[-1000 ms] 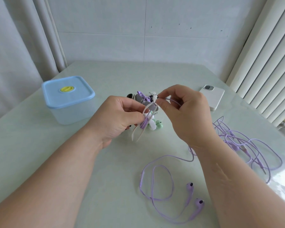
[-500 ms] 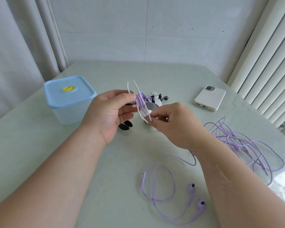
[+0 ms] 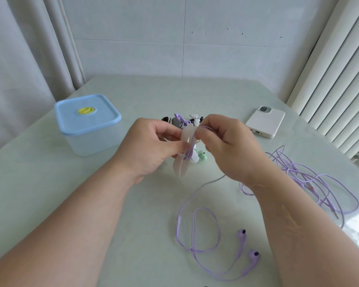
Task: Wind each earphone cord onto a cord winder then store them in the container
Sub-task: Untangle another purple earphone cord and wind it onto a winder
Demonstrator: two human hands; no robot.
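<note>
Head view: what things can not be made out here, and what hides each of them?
- The cord winder: blurred; its middle is covered by the left hand and the purple cord that the right hand pinches.
- The small pieces behind the hands: mostly hidden by both hands, number unclear.
- The container: lid on, frosted walls, contents unseen.
- The cord tangle: partly behind the right forearm.

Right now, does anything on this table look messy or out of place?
Only the tangled purple cords heaped at the far right look messy. The earphone cord in front trails loose loops; nothing looks spilled or broken.
</note>
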